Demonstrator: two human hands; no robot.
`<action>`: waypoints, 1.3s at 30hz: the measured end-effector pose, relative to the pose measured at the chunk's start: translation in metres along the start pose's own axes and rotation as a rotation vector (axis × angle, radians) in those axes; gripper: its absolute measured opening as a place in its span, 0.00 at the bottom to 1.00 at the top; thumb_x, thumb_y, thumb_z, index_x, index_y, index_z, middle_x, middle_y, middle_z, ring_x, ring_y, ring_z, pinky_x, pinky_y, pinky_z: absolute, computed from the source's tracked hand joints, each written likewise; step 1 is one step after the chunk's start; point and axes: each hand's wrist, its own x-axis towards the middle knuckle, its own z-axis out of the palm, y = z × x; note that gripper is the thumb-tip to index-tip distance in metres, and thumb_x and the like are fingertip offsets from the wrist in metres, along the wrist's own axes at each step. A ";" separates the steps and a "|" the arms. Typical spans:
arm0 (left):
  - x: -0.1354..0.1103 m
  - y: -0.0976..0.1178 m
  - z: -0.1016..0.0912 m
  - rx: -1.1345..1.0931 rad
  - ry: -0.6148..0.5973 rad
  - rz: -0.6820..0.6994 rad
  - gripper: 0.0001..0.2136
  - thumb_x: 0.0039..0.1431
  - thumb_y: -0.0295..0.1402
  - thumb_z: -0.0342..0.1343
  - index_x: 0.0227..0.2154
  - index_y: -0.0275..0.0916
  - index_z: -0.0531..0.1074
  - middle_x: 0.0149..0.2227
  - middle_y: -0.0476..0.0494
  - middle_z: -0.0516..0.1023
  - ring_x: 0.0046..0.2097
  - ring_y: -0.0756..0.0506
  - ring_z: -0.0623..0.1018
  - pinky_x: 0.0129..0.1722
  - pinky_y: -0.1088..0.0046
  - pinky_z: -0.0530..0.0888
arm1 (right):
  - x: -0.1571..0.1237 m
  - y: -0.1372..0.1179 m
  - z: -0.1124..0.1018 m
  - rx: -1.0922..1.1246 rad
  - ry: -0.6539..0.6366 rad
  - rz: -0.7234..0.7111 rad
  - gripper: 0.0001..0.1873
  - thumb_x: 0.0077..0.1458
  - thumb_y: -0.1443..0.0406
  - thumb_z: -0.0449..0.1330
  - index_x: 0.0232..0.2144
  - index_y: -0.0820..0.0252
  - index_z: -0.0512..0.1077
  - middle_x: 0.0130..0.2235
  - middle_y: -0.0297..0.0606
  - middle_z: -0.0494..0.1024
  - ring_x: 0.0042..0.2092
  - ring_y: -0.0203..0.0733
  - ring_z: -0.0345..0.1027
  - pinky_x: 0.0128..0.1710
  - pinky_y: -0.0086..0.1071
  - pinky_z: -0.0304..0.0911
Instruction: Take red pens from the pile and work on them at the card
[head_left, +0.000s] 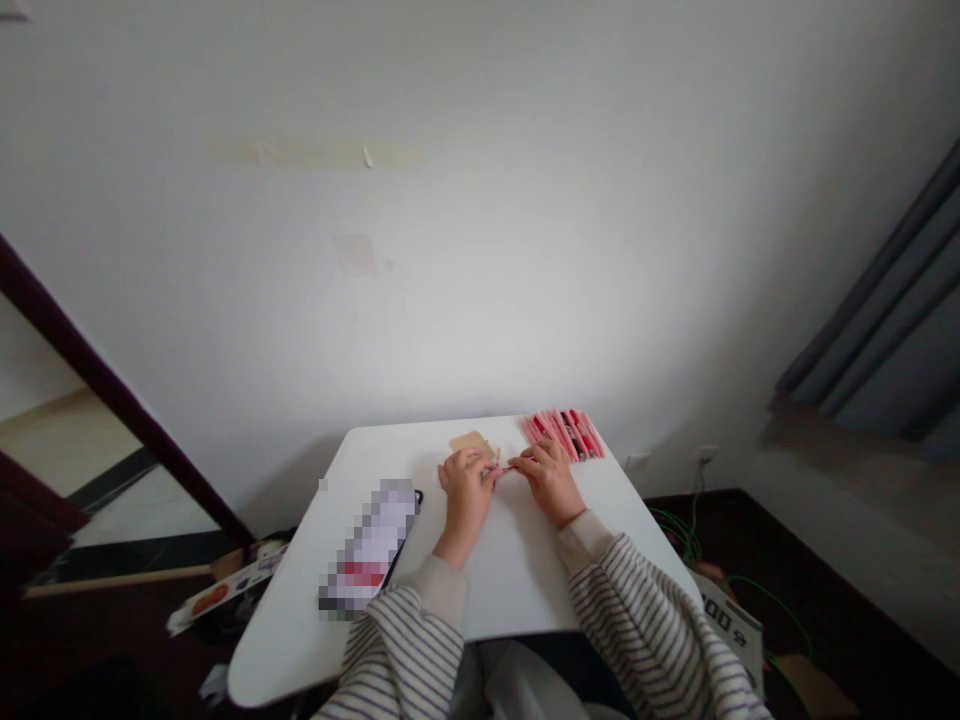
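On a small white table my left hand and my right hand meet near the far edge. Both are pinched on one thin pink pen held between them. A row of several pink and red pens lies just beyond my right hand at the table's far right corner. A small tan card rests on the table right behind my left hand. Striped sleeves cover both forearms.
A blurred flat rectangular object lies on the table's left part. A white wall stands close behind the table. Green cables and a printed box sit on the dark floor to the right, and a grey curtain hangs at far right.
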 end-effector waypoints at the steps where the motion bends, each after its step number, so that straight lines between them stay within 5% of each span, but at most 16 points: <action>1: 0.000 0.000 0.000 0.001 0.001 0.000 0.04 0.53 0.35 0.61 0.31 0.44 0.78 0.46 0.43 0.75 0.51 0.41 0.70 0.56 0.52 0.62 | 0.000 0.000 0.000 0.005 0.003 0.003 0.15 0.60 0.68 0.57 0.44 0.45 0.78 0.39 0.40 0.77 0.49 0.49 0.60 0.51 0.46 0.59; 14: -0.009 0.002 -0.003 0.284 -0.084 0.033 0.09 0.47 0.39 0.64 0.31 0.43 0.76 0.50 0.41 0.71 0.56 0.35 0.63 0.59 0.33 0.50 | 0.000 0.009 0.004 0.148 0.266 0.166 0.12 0.61 0.63 0.55 0.43 0.58 0.76 0.41 0.46 0.74 0.46 0.47 0.66 0.48 0.43 0.64; 25: -0.008 0.003 -0.002 0.317 -0.077 0.034 0.05 0.54 0.31 0.57 0.29 0.42 0.78 0.49 0.41 0.73 0.55 0.37 0.64 0.60 0.33 0.48 | 0.000 0.003 -0.002 0.070 0.195 0.130 0.12 0.62 0.62 0.56 0.44 0.52 0.77 0.37 0.41 0.78 0.48 0.48 0.63 0.52 0.46 0.58; 39: -0.001 -0.004 -0.016 0.297 0.012 -0.073 0.07 0.59 0.32 0.53 0.34 0.44 0.77 0.51 0.43 0.72 0.56 0.38 0.66 0.59 0.36 0.56 | -0.004 0.015 0.005 -0.204 0.289 0.217 0.09 0.60 0.65 0.58 0.39 0.52 0.79 0.39 0.40 0.77 0.47 0.48 0.58 0.48 0.42 0.54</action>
